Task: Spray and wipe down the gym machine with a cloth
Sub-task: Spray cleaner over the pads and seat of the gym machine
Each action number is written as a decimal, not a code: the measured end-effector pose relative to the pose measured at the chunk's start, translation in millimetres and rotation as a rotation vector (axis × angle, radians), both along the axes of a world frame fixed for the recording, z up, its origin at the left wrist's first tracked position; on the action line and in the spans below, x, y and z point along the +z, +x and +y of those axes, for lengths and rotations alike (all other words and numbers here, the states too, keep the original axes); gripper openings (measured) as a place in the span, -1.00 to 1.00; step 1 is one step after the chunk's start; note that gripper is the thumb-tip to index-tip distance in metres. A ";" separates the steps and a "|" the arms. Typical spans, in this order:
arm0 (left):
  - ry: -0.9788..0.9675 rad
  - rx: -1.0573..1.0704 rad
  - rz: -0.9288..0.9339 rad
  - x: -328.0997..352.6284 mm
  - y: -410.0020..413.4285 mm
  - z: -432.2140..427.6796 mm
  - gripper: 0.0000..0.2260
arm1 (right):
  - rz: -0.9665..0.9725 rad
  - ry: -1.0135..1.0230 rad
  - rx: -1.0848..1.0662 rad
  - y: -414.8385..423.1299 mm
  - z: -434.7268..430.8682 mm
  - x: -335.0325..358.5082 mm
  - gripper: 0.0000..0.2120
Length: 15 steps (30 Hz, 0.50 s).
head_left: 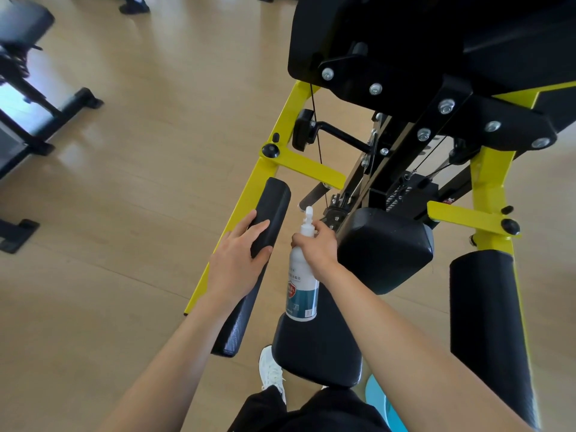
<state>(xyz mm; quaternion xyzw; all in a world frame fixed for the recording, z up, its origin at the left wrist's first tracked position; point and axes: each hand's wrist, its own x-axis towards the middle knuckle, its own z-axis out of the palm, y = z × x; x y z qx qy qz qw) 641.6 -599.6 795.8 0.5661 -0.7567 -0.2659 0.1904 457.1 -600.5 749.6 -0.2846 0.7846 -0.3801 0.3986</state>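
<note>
Head view: looks down over both bare forearms at a yellow-framed machine on a pale wood floor (149, 169).
Gym machine (489, 182): yellow steel frame with black brackets, bolts and cables, filling the right half; a big black upper pad (405, 32) sits at the top.
Other equipment (28, 120): black, blurred, at the left edge, well apart from the machine.
Right long pad (486, 322): black, running along the right yellow rail; no hand is on it.
Left long pad (271, 210): black, running along the left yellow rail, under the left hand.
Centre pad (386, 247): black and blocky, just beside the right hand.
Seat pad (314, 353): black, low in the middle, below the bottle.
Spray bottle (302, 288): white with a blue-green label, nozzle up, hanging upright between the left long pad and the centre pad, over the seat pad.
Left hand (238, 263): lies flat on the left long pad, fingers straight and close together, thumb down the pad's inner side.
Right hand (316, 249): fingers curled round the neck of the spray bottle, just under the nozzle.
Shoe (271, 369): white, on the floor beside the seat pad.
Turquoise thing (378, 400): at the bottom edge by the right forearm; whether it is the cloth cannot be told.
</note>
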 end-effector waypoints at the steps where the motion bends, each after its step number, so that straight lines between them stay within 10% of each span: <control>1: 0.001 0.001 0.001 -0.4 -0.3 -0.5 -0.53 | -0.005 0.009 0.000 -0.7 2.5 0.8 -0.64; 15: -0.036 0.025 0.073 -4.2 1.3 3.6 -0.70 | -0.005 -0.003 0.442 1.9 76.8 35.0 -0.73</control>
